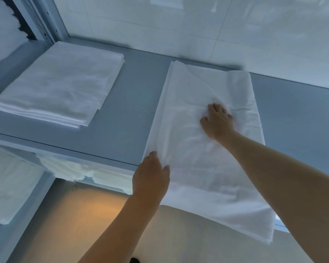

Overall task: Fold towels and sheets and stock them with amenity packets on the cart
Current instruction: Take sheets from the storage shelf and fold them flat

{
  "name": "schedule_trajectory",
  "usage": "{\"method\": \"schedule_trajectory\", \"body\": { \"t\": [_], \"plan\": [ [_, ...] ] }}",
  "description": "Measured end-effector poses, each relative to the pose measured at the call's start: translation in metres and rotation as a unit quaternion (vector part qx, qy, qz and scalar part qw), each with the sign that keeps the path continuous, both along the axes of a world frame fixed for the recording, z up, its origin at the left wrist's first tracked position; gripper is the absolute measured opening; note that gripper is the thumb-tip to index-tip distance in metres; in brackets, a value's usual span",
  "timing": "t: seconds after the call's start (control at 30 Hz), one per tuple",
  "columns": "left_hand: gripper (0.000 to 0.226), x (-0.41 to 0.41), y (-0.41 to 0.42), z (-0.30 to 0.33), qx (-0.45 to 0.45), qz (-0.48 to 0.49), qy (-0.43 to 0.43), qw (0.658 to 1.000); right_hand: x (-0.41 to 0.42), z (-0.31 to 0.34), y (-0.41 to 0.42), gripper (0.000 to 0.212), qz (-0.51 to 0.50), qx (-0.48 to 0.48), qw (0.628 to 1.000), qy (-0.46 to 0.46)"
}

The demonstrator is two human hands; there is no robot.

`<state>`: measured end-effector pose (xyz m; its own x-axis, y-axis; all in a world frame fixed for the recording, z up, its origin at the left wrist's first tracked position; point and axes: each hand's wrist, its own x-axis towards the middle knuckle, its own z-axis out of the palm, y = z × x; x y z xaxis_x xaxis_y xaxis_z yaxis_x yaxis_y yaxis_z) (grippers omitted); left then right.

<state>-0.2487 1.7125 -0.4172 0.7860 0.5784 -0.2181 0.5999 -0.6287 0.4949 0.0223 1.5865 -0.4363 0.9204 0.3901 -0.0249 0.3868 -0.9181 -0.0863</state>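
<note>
I am in the folding step. Nearest to me, my left hand [150,173] pinches the near left edge of the white sheet [207,149], with the thumb on top and the fingers curled over the edge. The sheet lies on the grey shelf top [125,103], and its near end hangs off the front edge, below and to the right of that hand.

A bit farther up and to the right, my right hand [217,120] presses down on the middle of the sheet. Its fingers look a little bent and spread, and it grips nothing.

The sheet is a long strip. Its long side runs away from me, from the hanging end by my left hand to the far end past my right hand, leaning a little to the left.

I think the next move is to lift the hanging end and lay it over toward the far end, with the edges lined up.

Far off to the left of both hands sits a folded stack [61,88], already done.
</note>
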Motion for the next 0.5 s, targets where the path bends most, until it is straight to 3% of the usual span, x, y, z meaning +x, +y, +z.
{"method": "schedule_trajectory", "body": {
  "t": [0.1,0.2,0.3,0.4,0.5],
  "plan": [
    [0.038,-0.011,0.003,0.0,-0.001,0.008,0.043,0.999,-0.015,0.025,0.063,0.046,0.022,0.052,0.998,-0.007],
    [0.034,-0.025,0.005,-0.004,-0.028,0.004,0.055,0.998,-0.031,0.034,0.126,0.046,0.024,0.085,0.995,0.048],
    [0.035,-0.038,0.003,-0.009,-0.074,0.007,0.016,0.997,-0.034,0.028,0.155,0.042,-0.01,0.037,0.996,0.077],
    [0.041,-0.046,0.005,-0.01,-0.123,0.006,-0.027,0.992,-0.031,0.021,0.159,0.016,-0.014,-0.002,0.998,0.057],
    [0.043,-0.046,0.013,0.0,-0.165,-0.017,-0.074,0.983,-0.025,0.024,0.156,0.02,-0.037,0.022,0.997,0.056]
  ]
}}
